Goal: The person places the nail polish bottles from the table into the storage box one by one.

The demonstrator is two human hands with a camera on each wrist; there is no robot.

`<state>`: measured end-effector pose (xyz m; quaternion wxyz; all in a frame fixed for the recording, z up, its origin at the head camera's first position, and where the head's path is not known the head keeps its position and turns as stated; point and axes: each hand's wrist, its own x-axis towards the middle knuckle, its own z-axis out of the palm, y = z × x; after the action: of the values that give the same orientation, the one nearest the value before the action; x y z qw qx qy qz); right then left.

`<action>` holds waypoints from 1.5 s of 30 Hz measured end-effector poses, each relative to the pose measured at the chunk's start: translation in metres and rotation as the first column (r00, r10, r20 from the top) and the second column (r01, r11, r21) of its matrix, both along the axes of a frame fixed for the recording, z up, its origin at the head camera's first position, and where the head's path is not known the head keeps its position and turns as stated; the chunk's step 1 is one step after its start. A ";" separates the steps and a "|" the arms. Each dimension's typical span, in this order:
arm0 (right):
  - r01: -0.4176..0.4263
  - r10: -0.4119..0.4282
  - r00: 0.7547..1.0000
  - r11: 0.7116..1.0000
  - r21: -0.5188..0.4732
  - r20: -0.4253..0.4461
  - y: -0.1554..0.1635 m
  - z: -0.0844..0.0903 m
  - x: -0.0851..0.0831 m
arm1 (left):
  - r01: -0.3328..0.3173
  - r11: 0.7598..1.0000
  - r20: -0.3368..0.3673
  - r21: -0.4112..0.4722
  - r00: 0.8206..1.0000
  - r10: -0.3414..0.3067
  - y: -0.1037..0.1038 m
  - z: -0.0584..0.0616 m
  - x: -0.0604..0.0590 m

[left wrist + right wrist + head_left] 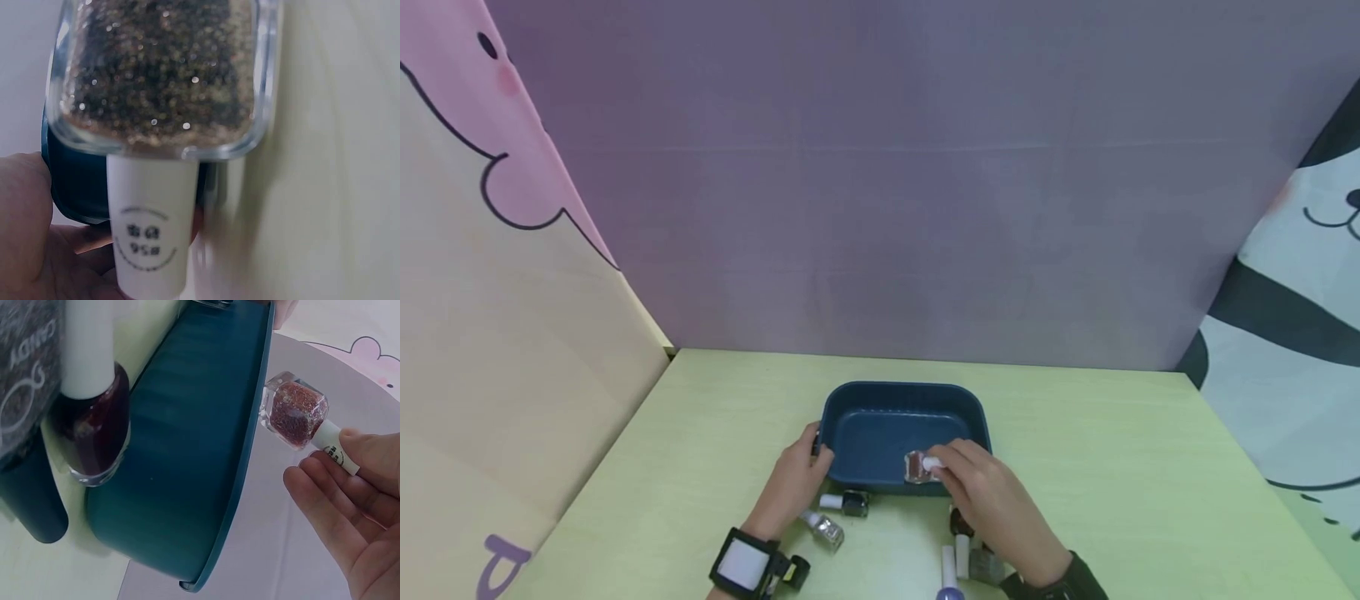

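A dark blue tray [880, 437] sits on the table. At its left side, my left hand [793, 475] holds the wall, thumb over the rim. My right hand [988, 492] pinches the white cap of a nail polish bottle [299, 409] with red glitter, held tilted over the tray's front rim. Between the left forearm and the tray lie a dark nail polish bottle [855, 503] and a glittery one [162, 69], both white-capped. Under the right hand are a dark red nail polish bottle [94, 431] and a grey glitter bottle [25, 381] with a dark cap.
A purple nail polish bottle [950, 592] with a white cap is at the table's near edge. Beside the left wrist lies a small black-and-yellow object [795, 572]. A grey-purple backdrop [887, 208] rises behind the table [1112, 467], with printed panels on both sides.
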<state>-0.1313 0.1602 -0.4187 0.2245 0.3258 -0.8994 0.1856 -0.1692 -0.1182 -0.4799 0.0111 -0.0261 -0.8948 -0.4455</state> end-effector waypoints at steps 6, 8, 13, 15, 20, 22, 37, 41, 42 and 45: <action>0.021 -0.022 1.000 1.000 0.004 0.002 0.000 -0.001 -0.001 | 0.002 1.000 0.008 0.005 1.000 -0.002 0.000 -0.001 0.000; 0.023 -0.023 1.000 1.000 0.002 0.004 0.000 -0.001 -0.001 | 0.001 1.000 0.009 0.005 1.000 -0.001 0.000 -0.001 0.000; 0.026 -0.026 1.000 1.000 0.001 0.013 0.000 -0.001 -0.001 | -0.002 1.000 0.011 0.006 1.000 0.002 0.000 -0.001 0.000; 0.028 -0.028 0.999 1.000 0.003 0.018 0.000 -0.002 -0.001 | -0.002 1.000 0.012 0.007 1.000 0.001 0.000 -0.001 0.000; 0.025 -0.026 1.000 1.000 0.008 0.017 0.001 -0.003 -0.002 | -0.001 1.000 0.010 0.008 1.000 0.001 0.000 -0.001 0.000; 0.020 -0.021 1.000 1.000 0.009 0.016 0.001 -0.003 -0.002 | -0.002 1.000 0.009 0.009 1.000 0.002 0.000 -0.001 0.000; 0.007 -0.005 0.995 1.000 -0.015 0.100 0.003 -0.010 -0.004 | 0.001 1.000 0.005 0.013 1.000 -0.002 -0.001 -0.002 0.000; 0.000 0.002 0.996 1.000 -0.018 0.085 0.003 -0.011 -0.005 | 0.003 1.000 0.010 0.015 1.000 -0.003 0.000 -0.001 0.000; -0.003 0.004 0.997 1.000 -0.017 0.078 0.003 -0.012 -0.006 | 0.004 1.000 0.011 0.016 1.000 -0.004 0.000 -0.001 0.000; -0.010 0.011 0.998 1.000 -0.015 0.064 0.003 -0.013 -0.007 | 0.004 1.000 0.013 0.018 1.000 -0.005 0.000 -0.001 0.000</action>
<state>-0.1379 0.1631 -0.4320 0.1970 0.3225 -0.9031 0.2039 -0.1693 -0.1187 -0.4808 0.0044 -0.0251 -0.8907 -0.4539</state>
